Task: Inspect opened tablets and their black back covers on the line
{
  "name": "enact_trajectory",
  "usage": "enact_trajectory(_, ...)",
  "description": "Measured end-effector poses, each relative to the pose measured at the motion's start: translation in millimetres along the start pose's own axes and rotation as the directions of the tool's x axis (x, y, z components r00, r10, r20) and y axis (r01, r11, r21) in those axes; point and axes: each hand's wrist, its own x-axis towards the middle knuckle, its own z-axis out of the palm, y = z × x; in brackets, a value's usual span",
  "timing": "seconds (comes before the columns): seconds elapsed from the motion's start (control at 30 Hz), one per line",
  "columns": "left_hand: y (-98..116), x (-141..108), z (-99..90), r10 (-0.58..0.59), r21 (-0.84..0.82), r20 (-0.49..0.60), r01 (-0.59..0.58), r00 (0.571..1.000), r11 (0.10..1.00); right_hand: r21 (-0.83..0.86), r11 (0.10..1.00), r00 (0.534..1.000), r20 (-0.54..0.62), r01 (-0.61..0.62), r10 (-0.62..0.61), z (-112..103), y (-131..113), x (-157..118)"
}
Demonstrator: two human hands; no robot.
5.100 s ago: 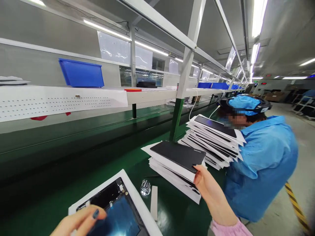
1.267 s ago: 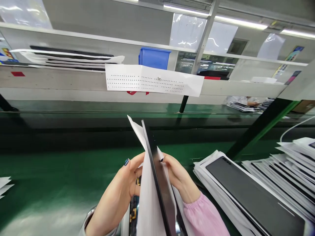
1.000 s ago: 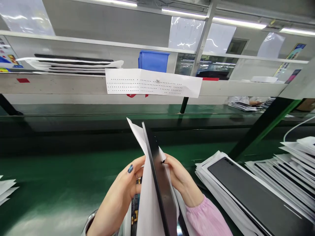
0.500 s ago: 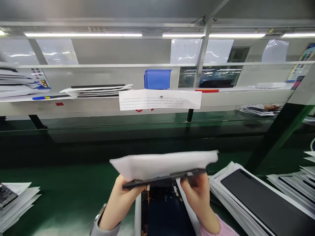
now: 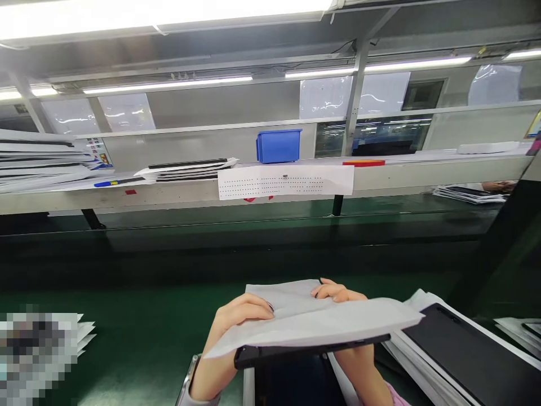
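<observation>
- Your left hand [image 5: 239, 321] and right hand [image 5: 340, 292] clamp the white sheet [image 5: 313, 324] and black panel [image 5: 291, 354], one toward each end.
- Black panel's long axis runs left-right, over the dark device [image 5: 296, 380].
- Thumbs hidden.

1. The left hand [image 5: 232, 318] and right hand [image 5: 339, 292] hold a white sheet [image 5: 313, 327], fingers over its top.
2. A thin dark panel [image 5: 296, 353] sits against the sheet's underside.
3. Below it, partly hidden, is a flat dark part [image 5: 291, 383] with white along its sides.
4. To the right, a black panel [image 5: 469, 349] tops a stack of white sheets [image 5: 420, 369] on the green surface [image 5: 147, 316].
5. Behind, a shelf [image 5: 181, 195] carries a blue bin [image 5: 279, 146]; dotted paper [image 5: 287, 181] hangs over its front edge.
</observation>
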Motion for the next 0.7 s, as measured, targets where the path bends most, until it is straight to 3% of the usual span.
enact_trajectory(0.17, -3, 1, -2.0, -0.018, 0.056, 0.017, 0.017, 1.000, 0.998, -0.061, 0.998, 1.000, 0.000, -0.003, 0.003, 2, -3, 1)
enact_trajectory(0.23, -3, -3, -2.1, -0.073, 0.136, -0.012, 0.074, 0.997, 0.988, -0.135, 0.988, 0.997, 0.005, -0.081, 0.083, 0, -7, 1)
enact_trajectory(0.3, 0, -9, -2.3, -0.135, 0.197, -0.139, 0.161, 0.981, 0.967, -0.205, 0.953, 0.972, 0.037, -0.222, 0.234, -4, -15, 2)
enact_trajectory(0.33, 3, -13, -2.7, -0.180, 0.182, -0.225, 0.222, 0.958, 0.958, -0.231, 0.922, 0.937, 0.085, -0.311, 0.338, -7, -21, 3)
enact_trajectory(0.4, 13, -20, -4.7, -0.332, 0.044, -0.352, 0.369, 0.875, 0.928, -0.251, 0.841, 0.813, 0.234, -0.480, 0.533, -13, -34, 7)
enact_trajectory(0.47, 24, -23, -9.2, -0.543, -0.214, -0.328, 0.499, 0.773, 0.840, -0.223, 0.759, 0.672, 0.359, -0.612, 0.648, -18, -48, 11)
enact_trajectory(0.5, 28, -23, -12.4, -0.626, -0.325, -0.286, 0.542, 0.725, 0.775, -0.185, 0.735, 0.638, 0.390, -0.652, 0.664, -20, -55, 12)
enact_trajectory(0.6, 31, -22, -24.1, -0.750, -0.492, -0.160, 0.607, 0.642, 0.624, -0.070, 0.696, 0.607, 0.431, -0.715, 0.668, -23, -68, 15)
enact_trajectory(0.7, 23, -23, -32.8, -0.780, -0.559, -0.091, 0.617, 0.619, 0.555, -0.039, 0.686, 0.603, 0.443, -0.727, 0.664, -26, -74, 16)
